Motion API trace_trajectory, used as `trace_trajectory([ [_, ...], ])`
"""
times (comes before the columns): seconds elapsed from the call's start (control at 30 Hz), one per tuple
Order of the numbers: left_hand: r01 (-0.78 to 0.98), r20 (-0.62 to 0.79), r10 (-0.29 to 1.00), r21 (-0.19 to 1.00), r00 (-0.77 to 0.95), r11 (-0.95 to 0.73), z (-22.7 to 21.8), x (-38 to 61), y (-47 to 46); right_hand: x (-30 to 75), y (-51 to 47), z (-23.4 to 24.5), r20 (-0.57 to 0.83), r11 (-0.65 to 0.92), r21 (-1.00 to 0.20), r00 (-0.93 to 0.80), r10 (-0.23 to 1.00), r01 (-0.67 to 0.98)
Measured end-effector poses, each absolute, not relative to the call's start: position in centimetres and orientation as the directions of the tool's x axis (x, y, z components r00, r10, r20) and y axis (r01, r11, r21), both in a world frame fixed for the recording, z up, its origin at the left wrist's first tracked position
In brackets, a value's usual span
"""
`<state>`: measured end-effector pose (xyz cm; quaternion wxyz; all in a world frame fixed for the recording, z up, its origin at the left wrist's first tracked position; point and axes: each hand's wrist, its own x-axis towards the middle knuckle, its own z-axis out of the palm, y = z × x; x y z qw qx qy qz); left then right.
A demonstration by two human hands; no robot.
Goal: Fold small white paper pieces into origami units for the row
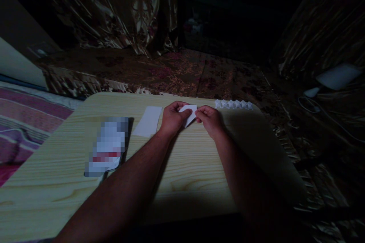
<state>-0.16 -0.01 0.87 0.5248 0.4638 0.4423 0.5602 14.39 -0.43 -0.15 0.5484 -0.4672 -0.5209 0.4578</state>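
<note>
Over the far part of the wooden table, my left hand (173, 117) grips a small white piece of paper (189, 114) with the thumb lying on top of it. The paper looks folded, with a pointed lower end. My right hand (209, 118) pinches the paper's right edge between thumb and fingers. Just left of my left hand lies a flat stack or strip of white paper (147, 121). Beyond my right hand, several small white folded paper pieces (233, 104) stand in a row near the table's far edge.
A blurred-out phone-like object (110, 146) lies on the pale wooden table (194, 174) at the left. Behind the table is a patterned fabric-covered ledge (171, 70) below curtains (137, 11). A white lamp-like object (338, 76) with a cable is at the right. Striped bedding (25, 117) borders the left side.
</note>
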Motion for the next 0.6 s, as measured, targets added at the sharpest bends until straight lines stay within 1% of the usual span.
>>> trace_trajectory([
  [0.2,-0.166,0.075,0.997,0.983,-0.011,-0.076,1.0,-0.2,-0.1,14.2,-0.6,0.3,0.128,0.125,-0.991,0.052,0.990,0.046],
  [0.47,-0.094,0.139,0.988,0.987,0.069,-0.133,1.1,0.0,-0.4,14.1,-1.1,1.1,0.101,0.097,-0.995,0.097,0.990,0.037],
  [0.6,-0.105,0.162,0.981,0.983,0.110,-0.151,1.0,0.1,-0.5,14.2,-1.0,1.1,0.104,0.101,-0.994,0.100,0.990,0.034],
])
